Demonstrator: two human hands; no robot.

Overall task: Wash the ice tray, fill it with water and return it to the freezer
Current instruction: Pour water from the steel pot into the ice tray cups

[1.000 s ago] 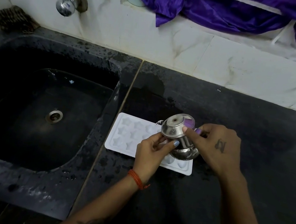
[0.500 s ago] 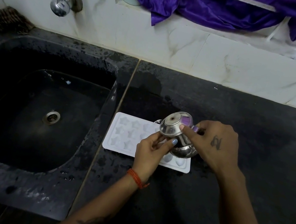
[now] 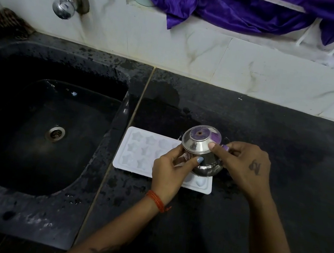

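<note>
Black stone forms the tabletop [image 3: 268, 142], wet with scattered drops, and a dark sink [image 3: 36, 127] is sunk into its left part with a round drain [image 3: 55, 134] near the middle. Behind runs a white marble wall, from which a chrome tap [image 3: 63, 6] reaches out above the sink, and purple cloth [image 3: 235, 8] hangs over a ledge higher up. A brown scrubber [image 3: 5, 23] lies at the far left corner of the sink rim.

A white ice tray [image 3: 135, 152] with star-shaped cells lies flat on the tabletop just right of the sink edge. Over its right half both hands hold a small steel pot [image 3: 201, 148], tipped so that its base faces up toward the camera and its mouth points down at the tray. The left hand [image 3: 171, 170], with an orange thread [image 3: 155, 201] at the wrist, has fingers curled against the pot's near side, the thumb pressed on its body. The right hand [image 3: 245, 167] grips the pot from the right, index finger laid on the base rim. Whether water is running out of the pot is hard to make out.
</note>
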